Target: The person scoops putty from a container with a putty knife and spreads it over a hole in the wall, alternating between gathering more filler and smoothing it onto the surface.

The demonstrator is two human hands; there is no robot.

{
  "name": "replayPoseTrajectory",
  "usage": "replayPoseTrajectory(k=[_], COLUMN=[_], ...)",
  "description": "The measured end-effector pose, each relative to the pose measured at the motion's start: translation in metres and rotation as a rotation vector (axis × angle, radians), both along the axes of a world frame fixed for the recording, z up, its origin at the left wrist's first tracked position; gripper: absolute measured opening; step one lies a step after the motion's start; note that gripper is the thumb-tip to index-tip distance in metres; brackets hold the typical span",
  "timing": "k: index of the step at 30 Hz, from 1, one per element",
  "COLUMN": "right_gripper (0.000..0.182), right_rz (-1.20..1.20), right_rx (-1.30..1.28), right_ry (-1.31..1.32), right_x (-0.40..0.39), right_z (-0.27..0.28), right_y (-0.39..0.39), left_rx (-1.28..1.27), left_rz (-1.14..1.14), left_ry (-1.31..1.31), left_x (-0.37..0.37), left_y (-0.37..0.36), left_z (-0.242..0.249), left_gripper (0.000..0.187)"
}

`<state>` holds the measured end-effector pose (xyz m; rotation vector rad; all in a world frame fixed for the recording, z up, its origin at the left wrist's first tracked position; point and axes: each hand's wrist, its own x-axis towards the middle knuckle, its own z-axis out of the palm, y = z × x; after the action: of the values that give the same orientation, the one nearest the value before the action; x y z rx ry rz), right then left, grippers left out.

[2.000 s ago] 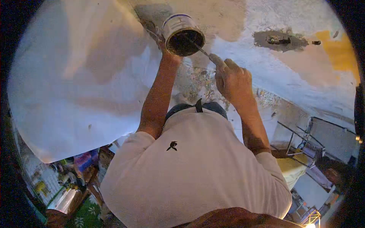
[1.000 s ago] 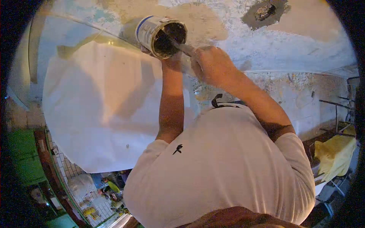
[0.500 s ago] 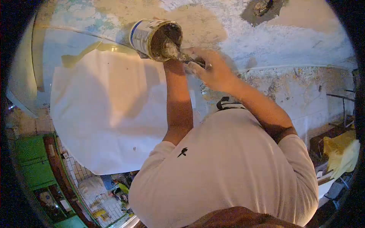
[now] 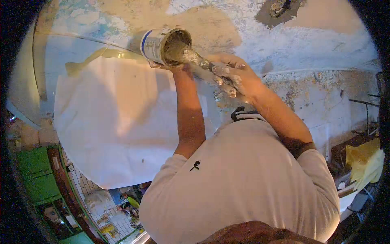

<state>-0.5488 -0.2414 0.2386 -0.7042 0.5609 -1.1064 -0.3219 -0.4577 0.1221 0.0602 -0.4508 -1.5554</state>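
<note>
A tilted white tub [image 4: 153, 45] with a blue stripe has its open mouth facing right; its inside is coated with a brownish mix. My left hand [image 4: 158, 65] supports it from below, its fingers mostly hidden by the tub. In my right hand [image 4: 239, 77] is the handle of a paintbrush [image 4: 194, 57] smeared with pale material. The brush slants down to the right, its broad end inside the tub's mouth. Pale residue marks my right fingers, which are wrapped round the handle.
Behind the tub is a patchy plastered wall [image 4: 203, 30] with a dark rough hole [image 4: 280, 8]. A large white sheet [image 4: 101, 134] hangs at left. Green cabinets [image 4: 36, 175] and tiled floor lie lower left; a yellow bag [image 4: 361, 158] is at far right.
My right hand has moved right and slightly down, drawing the brush partly out so more of it shows. The tub has shifted slightly lower and tilts a little differently.
</note>
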Motion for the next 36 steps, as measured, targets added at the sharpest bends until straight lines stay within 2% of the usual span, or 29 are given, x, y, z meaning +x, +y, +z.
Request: replayPoseTrajectory(k=[3,4,5,6,7,8,10,11,12,14,16,17,19,20,22,25,27,28,30,32,34,36], right_gripper=[0.035,0.036,0.036,0.037,0.038,0.038,0.041,0.041,0.044,0.046,0.037,0.037,0.030,0.030,0.024,0.030,0.031,0.031,0.028,0.027,0.027,0.027], right_rz=[-0.017,-0.038,-0.041,-0.064,-0.089,-0.097,-0.119,-0.141,-0.172,-0.217,-0.346,-0.347,-0.502,-0.500,-0.580,-0.586,-0.586,-0.577,-0.510,-0.514,-0.515,-0.491], right_rx=[0.076,0.117,0.119,0.095,0.073,0.077,0.045,0.052,0.018,0.003,-0.169,-0.160,-0.074,-0.066,-0.207,-0.084,0.008,0.004,-0.038,-0.024,-0.019,-0.075], right_ry=[-0.017,-0.008,0.001,0.011,0.025,0.044,0.086,0.117,0.230,0.378,0.416,0.443,0.809,0.834,1.139,1.041,0.895,0.912,1.067,1.065,1.056,1.201], right_x=[-0.006,-0.009,-0.011,-0.014,-0.019,-0.023,-0.039,-0.048,-0.056,-0.080,-0.109,-0.123,-0.145,-0.162,-0.195,-0.206,-0.227,-0.239,-0.241,-0.246,-0.261,-0.267], right_z=[-0.004,-0.002,0.000,0.002,0.004,0.003,-0.008,-0.011,-0.015,-0.033,-0.052,-0.048,-0.036,-0.040,-0.049,-0.011,-0.011,-0.009,-0.014,-0.005,0.002,-0.001], right_y=[0.002,0.005,0.007,0.008,0.009,0.010,0.013,0.014,0.015,0.018,0.019,0.022,0.030,0.030,0.031,0.035,0.029,0.028,0.019,0.011,0.003,0.000], left_rx=[0.056,0.059,-0.049,-0.157,-0.025,-0.018,-0.044,-0.133,-0.121,0.027,0.140,0.237,0.229,0.208,0.221,0.319,0.850,0.849,0.113,0.212,0.309,0.348], left_rz=[0.182,0.180,0.077,-0.026,0.089,0.082,0.115,0.062,0.038,0.050,-0.038,-0.110,-0.122,-0.127,-0.203,-0.304,-0.290,-0.288,-0.448,-0.380,-0.307,-0.253], left_ry=[-0.160,-0.152,0.025,0.204,0.101,0.119,0.071,0.063,0.100,-0.045,0.052,0.116,0.106,0.072,0.150,0.196,0.840,0.859,0.161,0.140,0.113,0.119], left_x=[0.043,0.027,-0.005,-0.023,-0.016,-0.016,-0.023,-0.019,-0.017,-0.014,-0.022,-0.025,-0.025,-0.025,-0.039,-0.055,-0.075,-0.079,-0.072,-0.077,-0.097,-0.110], left_y=[-0.040,-0.021,0.020,0.039,0.025,0.028,0.045,0.046,0.048,0.062,0.090,0.100,0.109,0.113,0.129,0.146,0.158,0.159,0.153,0.153,0.155,0.162], left_z=[-0.049,-0.030,0.013,0.034,0.013,0.015,0.011,0.000,-0.007,-0.023,-0.022,-0.022,-0.058,-0.079,-0.075,-0.070,-0.029,-0.043,-0.111,-0.143,-0.150,-0.165], left_gripper=[0.057,0.057,0.073,0.091,0.091,0.091,0.093,0.093,0.093,0.094,0.094,0.094,0.094,0.094,0.094,0.096,0.099,0.099,0.100,0.098,0.096,0.087])
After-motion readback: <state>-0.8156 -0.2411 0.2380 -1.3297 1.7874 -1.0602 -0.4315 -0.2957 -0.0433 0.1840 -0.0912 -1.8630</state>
